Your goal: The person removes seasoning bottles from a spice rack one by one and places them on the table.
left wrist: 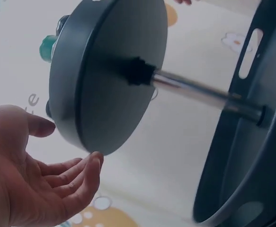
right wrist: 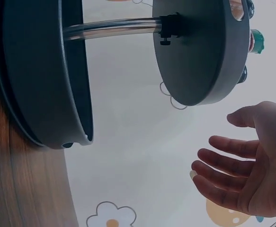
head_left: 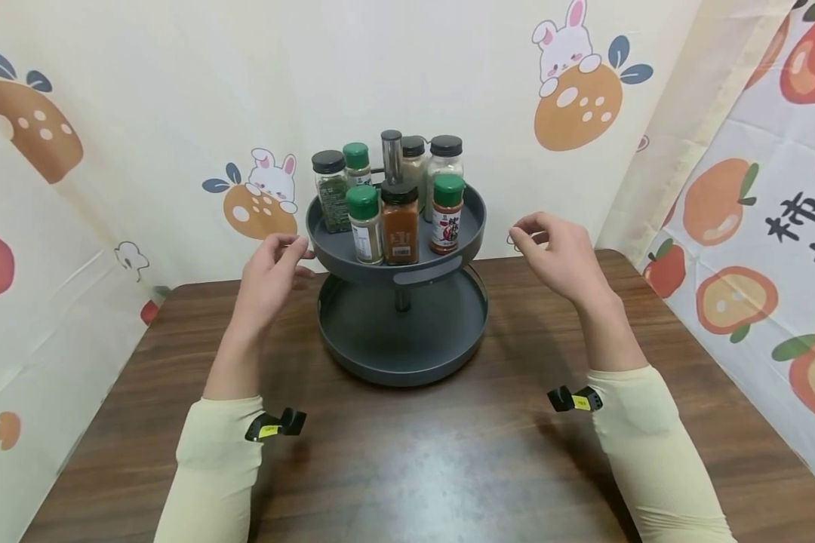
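A dark grey two-tier turntable rack stands on the table. Its upper tray (head_left: 353,265) carries several spice jars, among them an orange-brown spice jar (head_left: 401,230) and a green-capped red-labelled jar (head_left: 447,219). Nothing lies on the lower tray (head_left: 380,332). My left hand (head_left: 268,275) is at the upper tray's left edge, fingers loosely bent; in the left wrist view its thumb and fingertips come very near the rim, and I cannot tell if they touch. To the right, my right hand (head_left: 560,256) hovers apart from the tray, holding nothing, its fingers spread in the right wrist view.
A metal post (head_left: 392,154) rises above the jars at the rack's centre. Behind the brown wooden table (head_left: 407,467) hangs a patterned cloth (head_left: 407,68) close to the rack, with more printed cloth at both sides.
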### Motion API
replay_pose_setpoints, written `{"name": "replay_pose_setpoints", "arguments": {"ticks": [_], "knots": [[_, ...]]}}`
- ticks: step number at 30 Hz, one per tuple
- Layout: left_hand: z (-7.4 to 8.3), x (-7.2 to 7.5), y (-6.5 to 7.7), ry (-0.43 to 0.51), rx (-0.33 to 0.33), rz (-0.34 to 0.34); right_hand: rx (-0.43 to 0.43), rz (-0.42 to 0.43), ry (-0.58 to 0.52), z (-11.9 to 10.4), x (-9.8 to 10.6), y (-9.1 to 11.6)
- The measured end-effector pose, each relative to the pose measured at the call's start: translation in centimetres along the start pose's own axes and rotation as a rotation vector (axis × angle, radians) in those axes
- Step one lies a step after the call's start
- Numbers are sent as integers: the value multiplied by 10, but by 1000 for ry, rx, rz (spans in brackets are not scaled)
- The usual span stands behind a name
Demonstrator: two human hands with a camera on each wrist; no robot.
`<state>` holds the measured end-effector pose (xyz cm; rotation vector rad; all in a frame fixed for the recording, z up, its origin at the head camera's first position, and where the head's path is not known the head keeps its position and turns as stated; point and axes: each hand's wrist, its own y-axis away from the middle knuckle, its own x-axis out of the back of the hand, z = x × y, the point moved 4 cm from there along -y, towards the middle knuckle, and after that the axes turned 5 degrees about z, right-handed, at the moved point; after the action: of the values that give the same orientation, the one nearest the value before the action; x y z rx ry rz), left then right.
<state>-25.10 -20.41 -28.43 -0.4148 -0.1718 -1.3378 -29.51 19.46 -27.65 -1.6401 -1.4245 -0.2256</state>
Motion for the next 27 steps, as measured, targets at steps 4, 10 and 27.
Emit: {"name": "replay_pose_setpoints", "arguments": {"ticks": [4,10,27], "knots": [[-3,-9,1,217,89,-89,10,6,-13,-5,0,1],[-1,-18,2,501,128,-168,19,12,-28,-13,0,3],[8,-35,9,871,226,-275,140,152,-94,-43,9,4]]}}
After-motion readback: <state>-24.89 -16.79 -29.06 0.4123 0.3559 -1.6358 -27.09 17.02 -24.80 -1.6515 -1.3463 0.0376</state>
